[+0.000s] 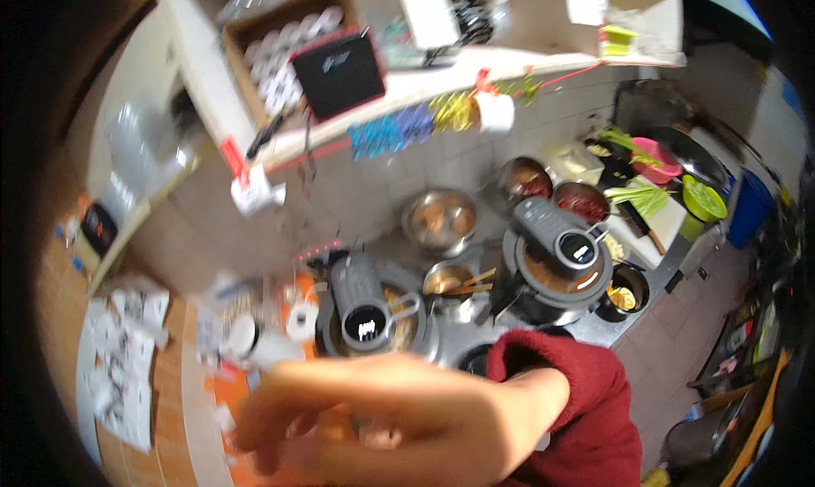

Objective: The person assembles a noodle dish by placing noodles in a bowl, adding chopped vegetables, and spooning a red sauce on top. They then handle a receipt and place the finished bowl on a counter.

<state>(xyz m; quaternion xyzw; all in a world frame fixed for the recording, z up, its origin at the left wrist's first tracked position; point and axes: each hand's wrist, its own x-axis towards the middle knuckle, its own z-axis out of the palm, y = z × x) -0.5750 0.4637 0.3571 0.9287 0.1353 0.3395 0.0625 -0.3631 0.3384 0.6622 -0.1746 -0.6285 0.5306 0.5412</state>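
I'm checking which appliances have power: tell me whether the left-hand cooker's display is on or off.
On: the round display of the left-hand cooker shows bright white marks glowing against its dark face.

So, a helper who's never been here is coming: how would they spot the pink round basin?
Follow the long grey metal counter towards its right end. There, just beyond the white rectangular cutting board, sits the pink round basin. Pink sets it apart from the lime-green round basin nearby.

Cookers [556, 276], metal bowls [439, 219] on a counter [601, 329], probably steel
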